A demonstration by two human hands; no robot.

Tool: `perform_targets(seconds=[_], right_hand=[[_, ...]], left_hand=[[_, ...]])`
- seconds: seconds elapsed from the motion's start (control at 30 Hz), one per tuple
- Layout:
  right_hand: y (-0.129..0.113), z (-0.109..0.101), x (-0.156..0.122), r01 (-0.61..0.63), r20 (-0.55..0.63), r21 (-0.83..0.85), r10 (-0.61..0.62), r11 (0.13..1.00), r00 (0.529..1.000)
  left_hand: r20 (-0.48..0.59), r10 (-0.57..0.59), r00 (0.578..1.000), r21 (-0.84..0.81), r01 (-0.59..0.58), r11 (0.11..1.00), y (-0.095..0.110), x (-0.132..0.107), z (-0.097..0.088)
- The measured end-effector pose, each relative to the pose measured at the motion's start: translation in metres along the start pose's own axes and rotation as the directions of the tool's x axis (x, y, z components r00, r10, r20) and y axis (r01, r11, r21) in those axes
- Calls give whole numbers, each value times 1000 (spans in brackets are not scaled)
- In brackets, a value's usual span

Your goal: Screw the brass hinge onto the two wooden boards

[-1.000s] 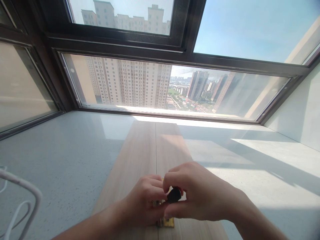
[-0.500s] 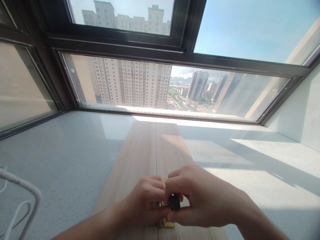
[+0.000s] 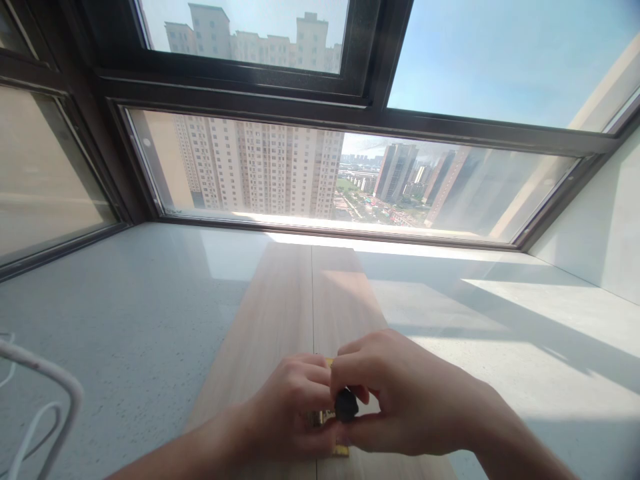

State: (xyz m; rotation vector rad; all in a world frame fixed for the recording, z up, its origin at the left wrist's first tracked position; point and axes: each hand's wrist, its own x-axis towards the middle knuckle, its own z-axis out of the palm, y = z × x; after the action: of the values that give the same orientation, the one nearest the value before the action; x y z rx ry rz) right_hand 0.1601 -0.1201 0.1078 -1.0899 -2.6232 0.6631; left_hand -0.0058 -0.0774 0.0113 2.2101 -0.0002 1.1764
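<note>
Two wooden boards lie side by side on a pale stone sill, their seam running away from me. A brass hinge sits across the seam at the near end, mostly covered by my hands. My right hand pinches a small black handle, seemingly a stubby tool, upright over the hinge. My left hand is curled beside it, fingers pressed on the hinge and the left board. What the tool's tip touches is hidden.
A white wire frame pokes in at the lower left. The grey speckled sill stretches to dark window frames at the back and left. A white wall rises at the right.
My right hand has sunk slightly with the black handle and turned a little around it. My left hand stays pressed at the hinge.
</note>
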Motion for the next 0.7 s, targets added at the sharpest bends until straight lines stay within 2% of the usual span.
perform_targets(seconds=[0.2,0.3,0.37,0.53,0.7], right_hand=[[-1,-1,4,-33,21,-57,35,998,999],[-2,-1,5,17,-8,-38,-17,999,1000],[-1,-2,6,23,-30,-35,-24,999,999],[2,-5,5,-49,-26,-98,47,994,999],[2,-9,3,-75,-37,-111,72,991,997]], left_hand=[[1,7,1000,34,-7,999,-3,-3,2],[-7,0,1000,8,0,1000,-4,-5,2],[5,-23,1000,27,23,999,-5,-6,2],[76,-138,987,157,125,980,-9,-12,-1],[11,-177,984,145,173,974,-9,-13,-2]])
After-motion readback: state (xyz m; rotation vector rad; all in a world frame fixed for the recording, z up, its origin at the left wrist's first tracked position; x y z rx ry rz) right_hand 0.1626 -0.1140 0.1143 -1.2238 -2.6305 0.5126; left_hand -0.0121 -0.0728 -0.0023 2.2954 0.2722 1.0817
